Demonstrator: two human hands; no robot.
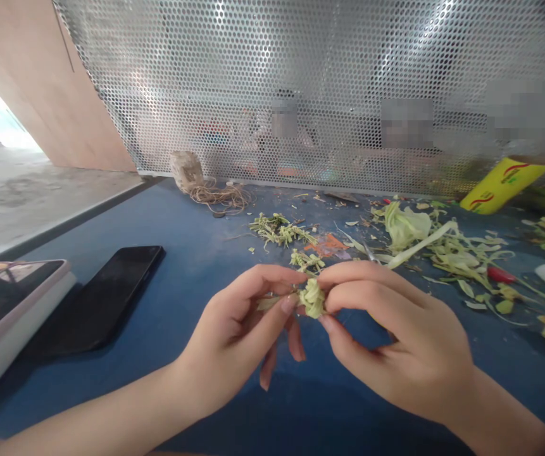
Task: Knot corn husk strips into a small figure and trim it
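Both of my hands meet over the blue table [196,253], pinching a small pale green knot of folded leaf strip [312,297]. My left hand [238,329] grips it from the left with thumb and forefinger. My right hand [395,335] pinches its right side, fingers curled. Just behind the hands lies a small green leaf bundle [306,259].
A black phone [106,297] and a white-edged device [6,310] lie at the left. Leaf scraps [279,229], long green strips [424,244], a red chilli [500,274] and a yellow packet [502,183] litter the right. A twine coil [215,195] sits by the perforated metal screen [300,82].
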